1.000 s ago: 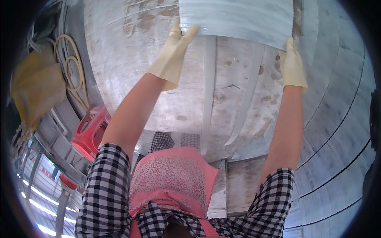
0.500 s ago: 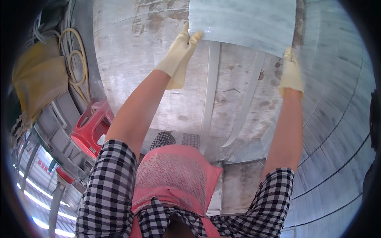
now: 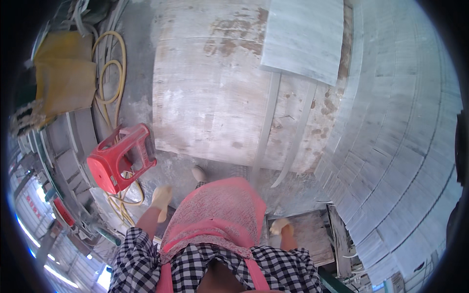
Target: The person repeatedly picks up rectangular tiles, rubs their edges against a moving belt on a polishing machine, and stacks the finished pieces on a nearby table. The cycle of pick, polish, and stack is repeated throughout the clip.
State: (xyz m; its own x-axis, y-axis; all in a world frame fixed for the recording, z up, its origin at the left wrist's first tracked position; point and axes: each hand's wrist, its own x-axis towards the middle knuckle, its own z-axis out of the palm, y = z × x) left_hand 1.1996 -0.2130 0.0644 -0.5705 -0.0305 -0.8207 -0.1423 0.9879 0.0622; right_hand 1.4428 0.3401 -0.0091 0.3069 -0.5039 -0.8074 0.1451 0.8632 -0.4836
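Note:
A cream rubber glove covers my left hand [image 3: 161, 198], low beside the pink apron [image 3: 220, 210] and just right of the red plastic stool [image 3: 115, 163]. It is blurred and its fingers do not show clearly. My right hand [image 3: 281, 226], in a matching glove, is low on the apron's other side with its fingers curled in and nothing visible in it. A pale grey-white sheet [image 3: 303, 39] lies at the far right end of the stained board [image 3: 210, 97], apart from both hands. Two narrow light strips [image 3: 267, 127] run from under the sheet toward me.
Stacked pale sheets [image 3: 391, 112] bound with dark cords rise along the right. On the left, a yellow hose [image 3: 122, 63] coils near a yellow-brown cover [image 3: 66, 73]. A dark-edged, dusty panel [image 3: 312, 239] lies near my right hand. One shoe [image 3: 199, 173] shows ahead of the apron.
Both hands have let go of the pale sheet and dropped back to my sides. The sheet rests on the board. My view has shifted back, showing more of the stool and floor.

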